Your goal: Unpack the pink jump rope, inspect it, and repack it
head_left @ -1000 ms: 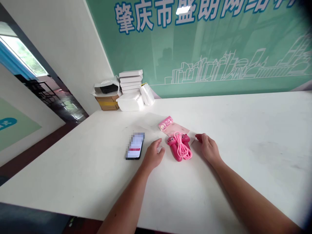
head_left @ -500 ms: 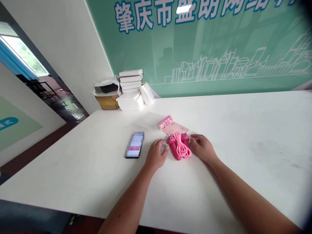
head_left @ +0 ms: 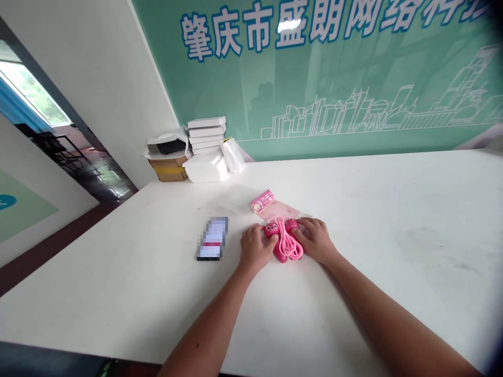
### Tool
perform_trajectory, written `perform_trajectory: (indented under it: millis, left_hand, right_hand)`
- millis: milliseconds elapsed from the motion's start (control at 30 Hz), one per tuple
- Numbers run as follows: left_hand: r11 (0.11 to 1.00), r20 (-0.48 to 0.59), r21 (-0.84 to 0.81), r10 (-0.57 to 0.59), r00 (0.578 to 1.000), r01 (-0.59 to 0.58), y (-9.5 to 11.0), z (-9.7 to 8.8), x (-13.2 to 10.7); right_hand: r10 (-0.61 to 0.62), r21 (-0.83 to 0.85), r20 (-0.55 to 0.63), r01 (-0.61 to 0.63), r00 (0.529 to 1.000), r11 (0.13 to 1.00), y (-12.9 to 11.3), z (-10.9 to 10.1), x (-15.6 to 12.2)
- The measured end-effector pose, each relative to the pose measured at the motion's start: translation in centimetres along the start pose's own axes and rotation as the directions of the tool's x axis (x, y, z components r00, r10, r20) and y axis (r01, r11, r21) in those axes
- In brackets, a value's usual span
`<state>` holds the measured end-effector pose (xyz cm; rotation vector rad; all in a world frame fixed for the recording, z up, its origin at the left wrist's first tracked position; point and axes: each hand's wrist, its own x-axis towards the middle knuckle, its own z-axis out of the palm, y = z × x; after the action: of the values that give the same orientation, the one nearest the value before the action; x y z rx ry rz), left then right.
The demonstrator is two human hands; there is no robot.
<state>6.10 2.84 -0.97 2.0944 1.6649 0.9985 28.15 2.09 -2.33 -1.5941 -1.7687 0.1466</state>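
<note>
A pink jump rope (head_left: 288,244) lies on the white table, its cord coiled in a bundle over two dark pink handles that have eyes on their ends. My left hand (head_left: 255,247) grips the left handle near its top, thumb on the upper side. On the other side my right hand (head_left: 315,240) has its thumb and fingers around the right handle. Both hands rest at table height. Just behind the rope is a clear plastic bag with a pink card header (head_left: 262,201).
To the left of my hands lies a phone (head_left: 212,239) with a blurred screen. White boxes (head_left: 207,134), white packages (head_left: 206,166) and a cardboard box (head_left: 168,168) stand at the table's back left corner. A green wall panel (head_left: 220,94) rises behind the table (head_left: 389,220).
Both hands have moved inward from beside the jump rope and closed on its handles. The rope itself has hardly moved on the table. The camera view has shifted slightly.
</note>
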Motion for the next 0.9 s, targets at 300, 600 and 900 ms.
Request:
perform_trajectory:
  millis: [300,600,900]
  left_hand:
    - [0.893,0.129,-0.436,-0.057,0.99,0.108,0.4,-1.1,-0.3]
    - [0.677,0.137,-0.728,-0.007,0.991,0.105,0.5,-1.3,0.0]
    - [0.439,0.248,-0.87,-0.002,0.969,0.224,0.1,-2.4,-0.3]
  right_hand:
    - [0.094,0.104,0.147,-0.11,0.985,0.989,-2.8,-1.7,-0.2]
    - [0.032,0.303,0.04,-0.043,0.999,0.952,-3.3,-2.0,-0.6]
    - [-0.049,0.372,-0.013,0.051,0.999,0.927,-5.1,-3.0,-1.2]
